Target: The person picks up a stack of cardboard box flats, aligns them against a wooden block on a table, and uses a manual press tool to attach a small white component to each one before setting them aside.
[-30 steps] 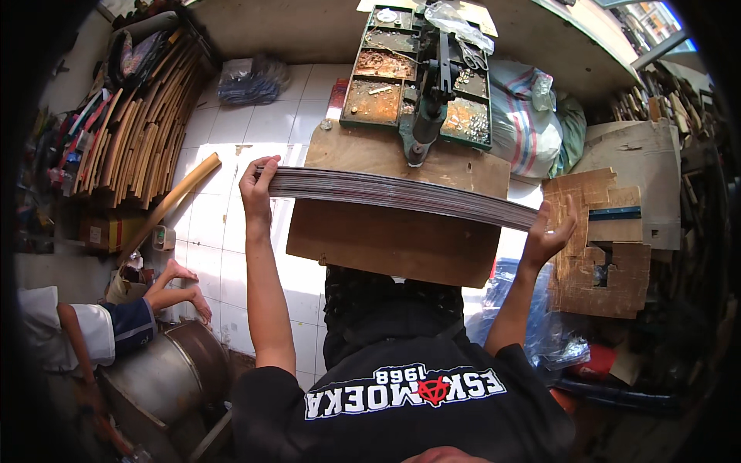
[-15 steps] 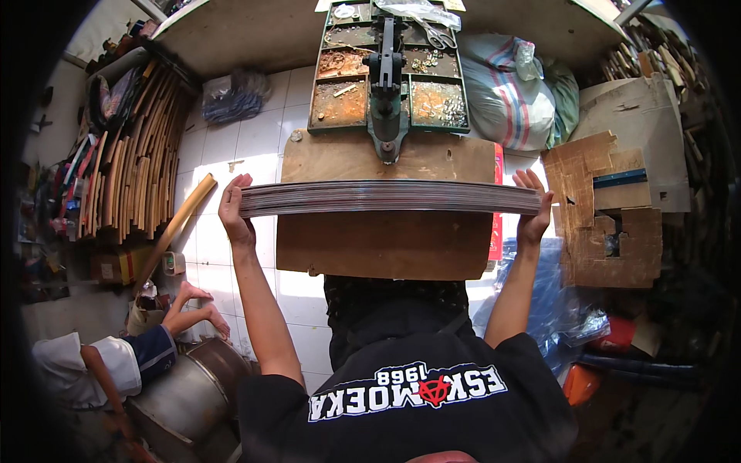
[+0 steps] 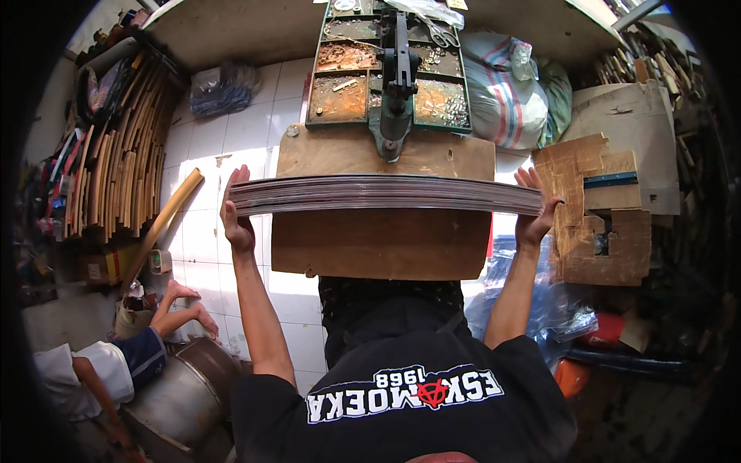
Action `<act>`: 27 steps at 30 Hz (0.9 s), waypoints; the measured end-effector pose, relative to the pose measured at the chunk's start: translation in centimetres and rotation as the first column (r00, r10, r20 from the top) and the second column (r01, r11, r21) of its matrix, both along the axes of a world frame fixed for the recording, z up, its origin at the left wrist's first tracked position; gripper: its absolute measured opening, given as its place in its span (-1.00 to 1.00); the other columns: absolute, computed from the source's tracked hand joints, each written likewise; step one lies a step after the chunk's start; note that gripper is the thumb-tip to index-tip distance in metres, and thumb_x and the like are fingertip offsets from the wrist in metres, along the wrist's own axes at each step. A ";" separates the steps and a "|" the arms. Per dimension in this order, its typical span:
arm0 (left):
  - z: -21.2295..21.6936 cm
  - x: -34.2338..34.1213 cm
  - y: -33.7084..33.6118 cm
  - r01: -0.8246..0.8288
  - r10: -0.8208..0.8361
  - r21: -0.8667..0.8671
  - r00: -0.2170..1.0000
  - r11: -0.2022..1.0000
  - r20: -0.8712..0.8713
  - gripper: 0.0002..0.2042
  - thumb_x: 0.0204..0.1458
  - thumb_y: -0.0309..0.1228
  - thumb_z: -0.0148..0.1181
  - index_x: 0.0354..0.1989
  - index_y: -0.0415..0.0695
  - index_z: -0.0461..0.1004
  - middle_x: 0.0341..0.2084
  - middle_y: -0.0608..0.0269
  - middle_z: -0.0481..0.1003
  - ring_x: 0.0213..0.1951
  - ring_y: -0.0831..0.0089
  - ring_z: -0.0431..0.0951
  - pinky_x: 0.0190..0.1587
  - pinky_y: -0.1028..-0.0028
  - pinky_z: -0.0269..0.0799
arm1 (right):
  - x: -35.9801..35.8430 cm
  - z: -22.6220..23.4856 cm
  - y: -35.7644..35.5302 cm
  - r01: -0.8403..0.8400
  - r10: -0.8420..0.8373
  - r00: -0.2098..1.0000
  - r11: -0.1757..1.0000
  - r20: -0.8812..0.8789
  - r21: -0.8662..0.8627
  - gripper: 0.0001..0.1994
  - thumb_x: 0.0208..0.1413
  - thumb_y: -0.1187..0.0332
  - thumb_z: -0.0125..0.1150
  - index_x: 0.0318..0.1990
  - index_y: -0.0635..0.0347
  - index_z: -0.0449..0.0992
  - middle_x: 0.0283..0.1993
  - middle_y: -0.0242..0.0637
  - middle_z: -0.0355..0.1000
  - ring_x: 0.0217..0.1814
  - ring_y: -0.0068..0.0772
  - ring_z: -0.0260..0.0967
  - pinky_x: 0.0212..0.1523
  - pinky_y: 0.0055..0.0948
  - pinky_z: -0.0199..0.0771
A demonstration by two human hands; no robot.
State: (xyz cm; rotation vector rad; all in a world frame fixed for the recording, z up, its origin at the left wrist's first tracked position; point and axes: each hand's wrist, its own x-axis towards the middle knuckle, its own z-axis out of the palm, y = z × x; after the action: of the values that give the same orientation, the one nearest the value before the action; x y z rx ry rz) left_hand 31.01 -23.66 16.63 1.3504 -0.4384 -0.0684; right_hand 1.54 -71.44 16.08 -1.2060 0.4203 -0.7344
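Note:
A long, thick stack of thin sheets [image 3: 386, 194] is seen edge-on above a brown wooden board [image 3: 378, 243]. My left hand [image 3: 238, 212] presses its palm against the left end, fingers pointing away from me and thumb low. At the opposite end, my right hand [image 3: 532, 208] clamps the stack in the same way, its thumb sticking out to the right. Between the two palms the sheets stay pressed together. Whether their lower edges rest on the board I cannot tell. Just beyond stands a dark metal hand press [image 3: 395, 92].
Behind the press lies a compartmented tray [image 3: 340, 116] of small metal parts, with scissors [image 3: 444, 35]. Stacked boards [image 3: 116, 170] line the left side. A striped sack [image 3: 509, 100] and cut cardboard [image 3: 567, 216] are at right. Another person's feet [image 3: 185, 301] show at lower left.
The whole view has shifted slightly. Both hands keep hold of the stack's ends, and the sheets look a little more fanned out, with the stack tilted slightly differently.

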 end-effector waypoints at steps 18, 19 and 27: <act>-0.3 0.9 -0.1 -0.076 0.074 0.077 0.997 0.994 0.023 -0.48 0.24 0.02 -0.09 -0.11 -0.30 0.43 -0.11 -0.13 0.51 0.02 0.13 0.50 0.16 0.25 0.31 | 1.1 -0.8 -0.3 0.216 -0.221 0.975 0.963 -0.012 -0.162 -0.48 0.29 0.01 -0.13 -0.09 0.41 0.48 -0.10 0.08 0.48 0.02 -0.12 0.44 0.17 -0.17 0.32; -0.8 1.1 0.4 -0.071 0.072 0.058 0.997 0.996 -0.002 -0.50 0.23 0.00 -0.07 -0.12 -0.31 0.43 -0.18 -0.11 0.52 -0.04 0.15 0.52 0.11 0.27 0.35 | 0.9 -1.0 -0.4 0.216 -0.218 0.976 0.967 0.000 -0.134 -0.51 0.29 0.04 -0.12 -0.17 0.39 0.49 -0.16 0.05 0.49 -0.05 -0.14 0.46 0.12 -0.19 0.37; -1.6 0.6 -0.1 -0.187 0.185 -0.098 0.982 0.977 -0.029 -0.69 0.18 -0.22 0.12 -0.29 -0.29 0.46 -0.36 -0.02 0.54 -0.18 0.19 0.57 -0.02 0.27 0.43 | 1.1 -0.3 -0.3 0.221 -0.217 0.975 0.966 0.042 -0.136 -0.67 0.24 0.22 0.03 -0.38 0.36 0.51 -0.34 -0.06 0.49 -0.21 -0.21 0.49 -0.02 -0.27 0.46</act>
State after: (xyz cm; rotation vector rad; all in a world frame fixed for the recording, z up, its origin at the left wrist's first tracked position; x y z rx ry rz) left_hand 31.61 -23.77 15.00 1.2845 -0.2932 0.0942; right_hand 2.65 -71.79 15.75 -1.2927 0.4919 -0.9831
